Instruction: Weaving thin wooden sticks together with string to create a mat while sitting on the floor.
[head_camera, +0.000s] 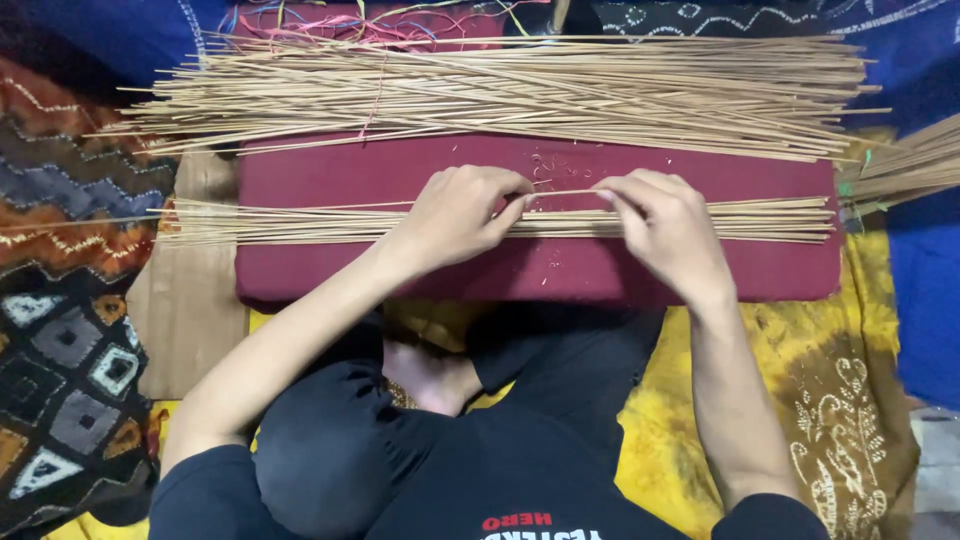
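Hands work a flat row of thin tan sticks on a maroon padded board: left hand and right hand each pinch one thin stick in their fingers.

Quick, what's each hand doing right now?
Left hand: closed, pinching one thin stick above the small bundle.
Right hand: closed, pinching the same stick's other end.

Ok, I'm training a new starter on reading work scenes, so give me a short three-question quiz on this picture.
1. True or false: both hands rest on the near row of thin tan sticks.
2. What colour is the flat padded board under the sticks?
3. Which lies farther from the person: A) the big loose pile of sticks, B) the near row?

Key: 1 true: left hand, right hand. 2 dark red. 3 A.
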